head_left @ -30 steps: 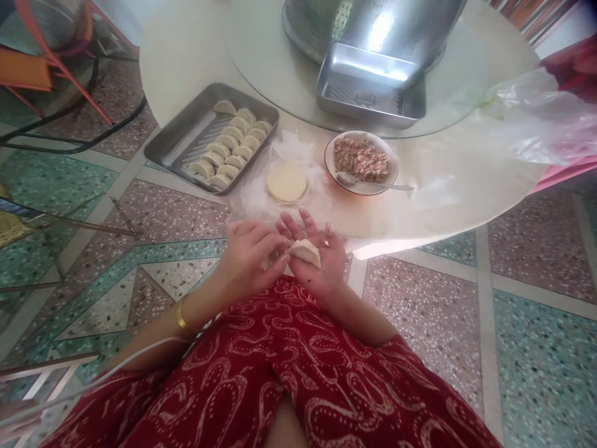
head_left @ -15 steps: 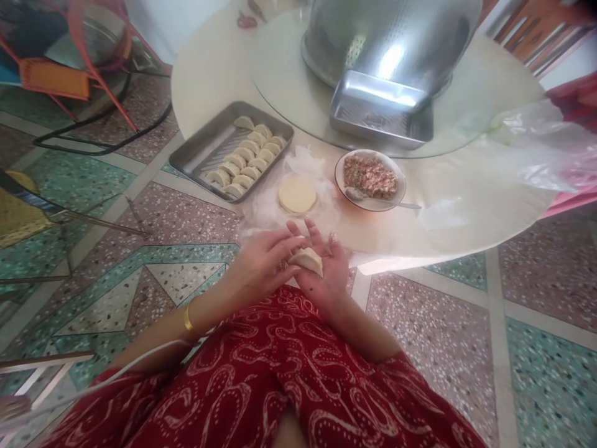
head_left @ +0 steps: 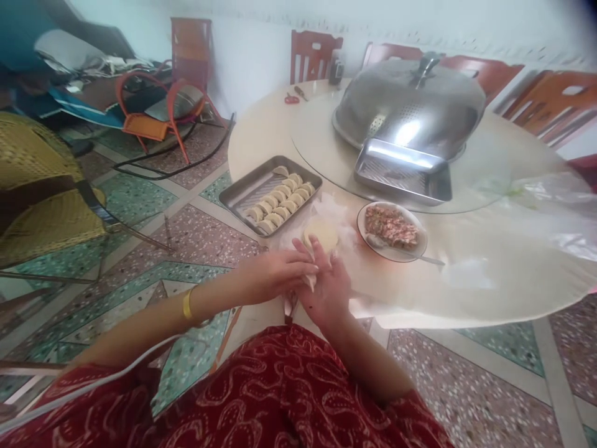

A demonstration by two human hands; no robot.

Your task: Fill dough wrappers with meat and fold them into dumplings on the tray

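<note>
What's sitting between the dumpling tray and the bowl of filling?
The head view shows a pale dough round on a whitish patch there.

Home, dining area: round tabletop (head_left: pixel 261 132) with glass turntable (head_left: pixel 321 149), slatted wooden chairs (head_left: pixel 543 101) by a pale wall (head_left: pixel 261 68). Orange rocking chair (head_left: pixel 147 126) with cushion (head_left: pixel 180 104), yellow woven chair (head_left: pixel 40 146) at left. Speckled, patterned floor (head_left: pixel 448 367) underfoot.

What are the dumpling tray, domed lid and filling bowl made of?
Tray: metal, probably steel, from its grey sheen and ribbed floor. Lid: seemingly polished metal, given its bright highlight. Bowl: smooth white with a dark rim, perhaps enamelled metal or ceramic.
</note>
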